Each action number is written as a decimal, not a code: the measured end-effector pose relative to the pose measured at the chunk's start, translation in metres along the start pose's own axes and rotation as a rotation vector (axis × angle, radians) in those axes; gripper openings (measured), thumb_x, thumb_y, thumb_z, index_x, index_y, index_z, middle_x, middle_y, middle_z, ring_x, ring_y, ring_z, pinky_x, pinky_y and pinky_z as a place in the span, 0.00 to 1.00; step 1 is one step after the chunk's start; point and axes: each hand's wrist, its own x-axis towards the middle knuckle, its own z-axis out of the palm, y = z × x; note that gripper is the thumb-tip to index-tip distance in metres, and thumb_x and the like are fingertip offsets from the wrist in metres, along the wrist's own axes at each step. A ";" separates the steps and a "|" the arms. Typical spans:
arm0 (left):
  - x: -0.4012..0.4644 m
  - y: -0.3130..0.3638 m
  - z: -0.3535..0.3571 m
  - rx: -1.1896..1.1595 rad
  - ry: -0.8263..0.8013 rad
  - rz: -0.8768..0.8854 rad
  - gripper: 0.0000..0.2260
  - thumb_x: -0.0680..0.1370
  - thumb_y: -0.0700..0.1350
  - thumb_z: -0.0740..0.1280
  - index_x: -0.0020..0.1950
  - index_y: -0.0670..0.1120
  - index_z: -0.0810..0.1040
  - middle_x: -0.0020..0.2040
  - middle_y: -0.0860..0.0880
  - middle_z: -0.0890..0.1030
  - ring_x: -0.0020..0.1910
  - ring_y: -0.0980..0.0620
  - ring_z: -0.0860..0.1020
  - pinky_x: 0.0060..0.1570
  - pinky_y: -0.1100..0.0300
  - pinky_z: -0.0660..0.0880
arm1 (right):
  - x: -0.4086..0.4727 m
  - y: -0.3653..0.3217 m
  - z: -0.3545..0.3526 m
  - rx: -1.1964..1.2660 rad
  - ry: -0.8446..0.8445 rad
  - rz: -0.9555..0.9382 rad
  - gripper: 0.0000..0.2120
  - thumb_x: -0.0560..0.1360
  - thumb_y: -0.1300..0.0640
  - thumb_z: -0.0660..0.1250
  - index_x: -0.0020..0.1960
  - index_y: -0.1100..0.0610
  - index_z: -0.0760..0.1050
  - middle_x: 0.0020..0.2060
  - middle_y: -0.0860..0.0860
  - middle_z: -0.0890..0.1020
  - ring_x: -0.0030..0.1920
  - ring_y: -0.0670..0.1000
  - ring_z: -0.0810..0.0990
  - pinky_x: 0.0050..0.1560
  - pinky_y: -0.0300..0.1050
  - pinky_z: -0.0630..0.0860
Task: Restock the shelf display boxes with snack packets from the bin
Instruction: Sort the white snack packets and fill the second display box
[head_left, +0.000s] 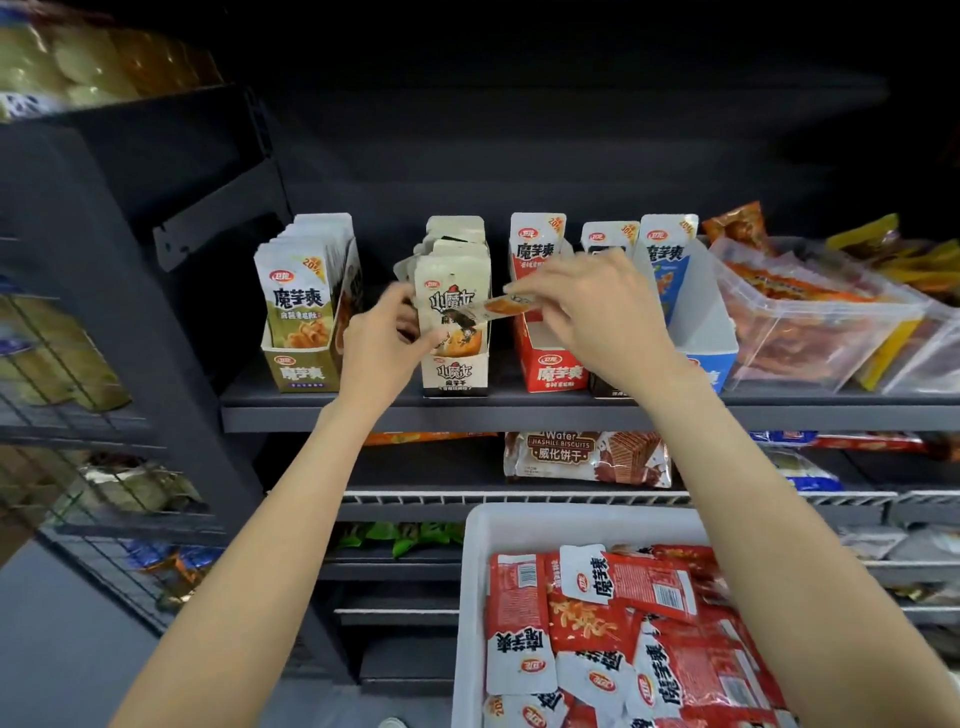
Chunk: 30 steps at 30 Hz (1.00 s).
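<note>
Right hand (597, 306) pinches a snack packet (506, 306), long axis lying left-right, just left of the red display box (553, 371); left hand (382, 338) grips the white box's packets (452, 306).

Both hands reach up to the dark shelf (519, 410). The right hand (597, 306) pinches a snack packet (501, 306), lying crosswise before the white display box (456, 332). The left hand (384, 332), at nine o'clock of that box, holds its front packets. A white bin (475, 597) of red packets (623, 623) sits at five o'clock.
</note>
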 end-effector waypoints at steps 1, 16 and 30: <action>0.000 0.000 -0.002 -0.044 0.017 0.001 0.22 0.72 0.43 0.74 0.64 0.48 0.72 0.48 0.54 0.79 0.42 0.58 0.78 0.43 0.60 0.77 | 0.009 -0.002 -0.002 -0.087 -0.053 -0.032 0.14 0.76 0.63 0.64 0.58 0.50 0.80 0.48 0.51 0.84 0.48 0.55 0.80 0.51 0.52 0.69; -0.007 0.003 0.003 -0.075 0.158 0.060 0.03 0.74 0.41 0.71 0.48 0.47 0.80 0.41 0.56 0.81 0.39 0.59 0.79 0.43 0.66 0.77 | 0.037 -0.019 0.051 0.143 0.319 0.175 0.27 0.67 0.60 0.73 0.65 0.52 0.72 0.61 0.55 0.72 0.61 0.55 0.70 0.56 0.49 0.72; -0.023 -0.008 0.011 -0.071 0.176 0.005 0.18 0.71 0.42 0.74 0.59 0.48 0.75 0.51 0.56 0.77 0.42 0.60 0.77 0.39 0.68 0.76 | 0.017 -0.019 0.075 0.343 0.083 0.347 0.23 0.75 0.58 0.68 0.68 0.50 0.69 0.37 0.49 0.81 0.35 0.48 0.79 0.38 0.50 0.80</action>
